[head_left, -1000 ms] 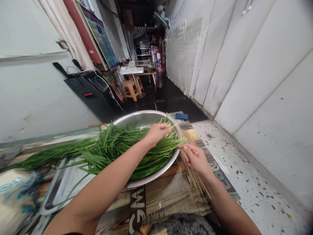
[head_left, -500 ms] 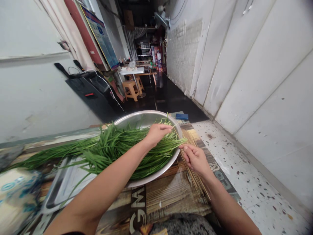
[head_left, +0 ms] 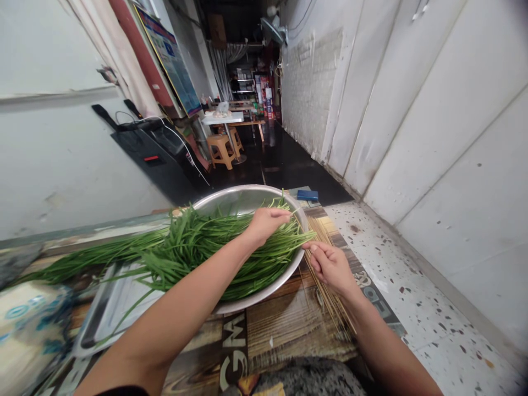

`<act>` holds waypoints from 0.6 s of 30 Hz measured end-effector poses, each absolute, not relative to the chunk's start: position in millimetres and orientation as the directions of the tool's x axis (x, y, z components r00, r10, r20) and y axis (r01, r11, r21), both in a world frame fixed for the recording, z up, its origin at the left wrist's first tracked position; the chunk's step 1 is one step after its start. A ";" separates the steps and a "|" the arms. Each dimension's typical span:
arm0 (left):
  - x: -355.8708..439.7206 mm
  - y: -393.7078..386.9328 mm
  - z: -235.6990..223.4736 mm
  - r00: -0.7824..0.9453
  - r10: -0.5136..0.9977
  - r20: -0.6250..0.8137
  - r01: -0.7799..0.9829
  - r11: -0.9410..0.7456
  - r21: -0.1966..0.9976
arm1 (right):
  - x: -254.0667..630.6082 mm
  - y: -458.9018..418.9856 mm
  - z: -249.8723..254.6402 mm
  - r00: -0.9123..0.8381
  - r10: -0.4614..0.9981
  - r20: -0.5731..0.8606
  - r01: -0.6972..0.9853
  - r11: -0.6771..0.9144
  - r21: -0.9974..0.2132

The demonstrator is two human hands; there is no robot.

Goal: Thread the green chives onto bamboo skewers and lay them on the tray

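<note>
A heap of green garlic chives [head_left: 198,236] fills the wide steel basin [head_left: 243,303], pale stem ends pointing right. Above the heap, my left hand [head_left: 268,223] is closed in a pinch on a thin pale chive stalk [head_left: 294,211] near the basin's right side. My right hand [head_left: 330,265] is closed just outside the right rim, thumb against forefinger, close to the stem ends. What lies in its fingers is too small to make out. Thin bamboo skewers [head_left: 319,291] lie on the table beside and beneath this hand.
More chives [head_left: 99,256] lie left of the basin over a metal tray [head_left: 88,330]. A plastic bag [head_left: 28,324] sits at the left edge of the wood-patterned table [head_left: 284,341]. A blue box [head_left: 307,195] lies beyond the basin. Stools [head_left: 220,151] and a white table stand farther back.
Both hands hold nearly the same positions and grips. The view has shifted very slightly; nothing else has visibly moved.
</note>
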State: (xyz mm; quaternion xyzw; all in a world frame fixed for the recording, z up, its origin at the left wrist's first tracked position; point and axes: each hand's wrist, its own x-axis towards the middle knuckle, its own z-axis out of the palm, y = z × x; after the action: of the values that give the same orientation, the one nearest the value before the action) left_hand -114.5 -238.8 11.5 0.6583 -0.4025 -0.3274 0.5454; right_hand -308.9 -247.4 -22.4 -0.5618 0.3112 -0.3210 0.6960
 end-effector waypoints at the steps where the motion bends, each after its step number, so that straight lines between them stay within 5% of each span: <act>1: -114.5 -238.7 11.4 0.462 -0.887 0.007 -0.176 -0.084 0.981 | -308.9 -247.4 -22.5 0.602 -0.795 -0.074 0.097 0.164 -0.982; 18: -113.7 -240.2 9.9 0.463 -0.886 0.008 -0.150 -0.070 0.986 | -308.6 -249.7 -28.2 0.608 -0.792 -0.055 0.100 0.146 -0.984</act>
State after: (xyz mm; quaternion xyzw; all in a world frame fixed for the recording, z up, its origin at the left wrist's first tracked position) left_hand -113.7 -240.2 9.9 0.6517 -0.3975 -0.3321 0.5541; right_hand -308.6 -249.7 -28.2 -0.5687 0.3041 -0.3219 0.6932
